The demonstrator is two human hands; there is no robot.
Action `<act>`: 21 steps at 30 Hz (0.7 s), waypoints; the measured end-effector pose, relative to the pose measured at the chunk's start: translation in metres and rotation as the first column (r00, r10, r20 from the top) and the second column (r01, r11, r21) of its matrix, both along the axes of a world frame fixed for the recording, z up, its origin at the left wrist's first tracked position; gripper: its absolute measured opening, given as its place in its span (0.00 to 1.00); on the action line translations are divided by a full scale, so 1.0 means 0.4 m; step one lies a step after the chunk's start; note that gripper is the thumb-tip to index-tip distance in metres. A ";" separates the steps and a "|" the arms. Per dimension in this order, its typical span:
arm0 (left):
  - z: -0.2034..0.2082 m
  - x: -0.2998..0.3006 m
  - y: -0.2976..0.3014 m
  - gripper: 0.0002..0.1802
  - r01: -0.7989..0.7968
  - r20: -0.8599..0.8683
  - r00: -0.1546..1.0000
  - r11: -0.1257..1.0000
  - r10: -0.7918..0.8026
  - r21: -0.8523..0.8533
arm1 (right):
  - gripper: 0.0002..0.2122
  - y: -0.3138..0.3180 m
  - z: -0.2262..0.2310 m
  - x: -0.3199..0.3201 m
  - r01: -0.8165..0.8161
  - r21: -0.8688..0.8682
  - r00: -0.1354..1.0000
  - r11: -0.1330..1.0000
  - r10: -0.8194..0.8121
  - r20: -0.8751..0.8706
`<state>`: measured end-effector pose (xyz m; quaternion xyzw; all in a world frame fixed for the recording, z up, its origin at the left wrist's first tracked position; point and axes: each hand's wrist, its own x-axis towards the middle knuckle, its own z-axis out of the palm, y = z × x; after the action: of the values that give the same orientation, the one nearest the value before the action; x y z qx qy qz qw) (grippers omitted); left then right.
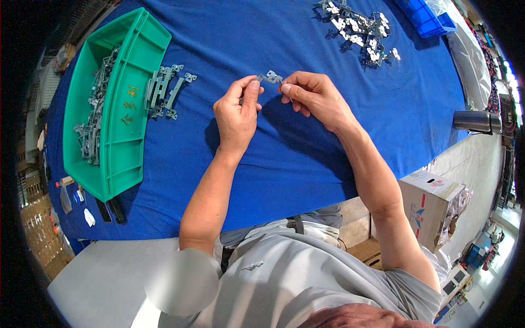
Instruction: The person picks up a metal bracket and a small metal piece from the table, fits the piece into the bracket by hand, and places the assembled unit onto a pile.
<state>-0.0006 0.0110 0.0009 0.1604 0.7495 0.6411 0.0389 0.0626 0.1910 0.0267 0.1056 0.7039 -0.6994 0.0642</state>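
Observation:
Over the blue cloth, my left hand point(237, 117) pinches a small grey metal bracket point(272, 77) between thumb and fingers. The bracket's looped end points toward my right hand point(318, 98), whose thumb and forefinger close on that end. Part of the bracket is hidden behind the left fingers. Left of my hands, several similar metal brackets point(159, 89) lie side by side on the cloth. They lie next to a green plastic bin point(121, 161), which holds a heap of metal brackets point(94, 123).
A loose pile of shiny metal parts point(361, 34) lies at the far right, near a blue plastic bin point(424, 21). A steel cup point(474, 121) stands by the table's right edge. Below that edge is a cardboard box point(424, 205). Small black items point(111, 210) lie at the near left.

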 end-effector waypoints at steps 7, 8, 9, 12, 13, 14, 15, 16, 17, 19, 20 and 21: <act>0.006 -0.014 -0.012 0.13 0.065 -0.295 0.951 0.993 -0.092 -0.101 | 0.10 0.004 -0.008 -0.001 0.020 0.127 1.000 0.992 -0.016 -0.026; 0.011 -0.015 -0.012 0.13 0.080 -0.338 0.933 0.988 -0.120 -0.130 | 0.10 0.006 -0.009 -0.001 0.022 0.128 0.999 0.992 -0.019 -0.026; 0.008 -0.016 -0.012 0.13 0.081 -0.338 0.933 0.988 -0.121 -0.129 | 0.10 0.006 -0.010 -0.002 0.023 0.129 0.999 0.991 -0.020 -0.026; 0.003 -0.019 -0.010 0.14 0.074 -0.448 0.883 0.984 -0.139 -0.161 | 0.11 0.007 -0.012 -0.006 0.080 -0.071 0.996 0.994 -0.083 -0.033; 0.004 -0.019 -0.011 0.14 0.083 -0.457 0.877 0.984 -0.148 -0.160 | 0.11 0.009 -0.011 -0.008 0.076 -0.121 0.997 0.990 -0.078 -0.016; 0.004 -0.019 -0.011 0.14 0.093 -0.466 0.870 0.983 -0.157 -0.159 | 0.11 0.010 -0.011 -0.010 0.072 -0.171 0.997 0.983 -0.073 0.001; 0.006 -0.017 -0.010 0.14 0.094 -0.466 0.870 0.983 -0.159 -0.160 | 0.11 0.011 -0.012 -0.009 0.073 -0.171 0.997 0.983 -0.074 0.001; 0.010 -0.014 -0.008 0.14 0.110 -0.460 0.870 0.980 -0.176 -0.168 | 0.11 0.010 -0.015 -0.008 0.063 -0.133 0.998 0.989 -0.064 -0.002; 0.011 -0.012 -0.007 0.13 0.126 -0.452 0.870 0.976 -0.194 -0.175 | 0.11 0.010 -0.017 -0.008 0.053 -0.095 0.999 0.994 -0.054 -0.005; 0.010 -0.013 -0.009 0.13 0.134 -0.462 0.863 0.975 -0.203 -0.178 | 0.10 0.013 -0.016 -0.006 0.051 -0.066 0.998 0.997 -0.053 -0.020; 0.008 -0.014 -0.009 0.13 0.142 -0.472 0.856 0.973 -0.212 -0.181 | 0.10 0.014 -0.016 -0.006 0.050 -0.037 0.998 0.998 -0.051 -0.036; 0.007 -0.015 -0.007 0.13 0.142 -0.472 0.855 0.973 -0.213 -0.181 | 0.10 0.014 -0.016 -0.007 0.050 -0.037 0.998 0.998 -0.052 -0.037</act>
<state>-0.0065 0.0081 0.0036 0.3825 0.7598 0.5194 -0.0815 0.0599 0.1965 0.0203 0.1092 0.6894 -0.7152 0.0349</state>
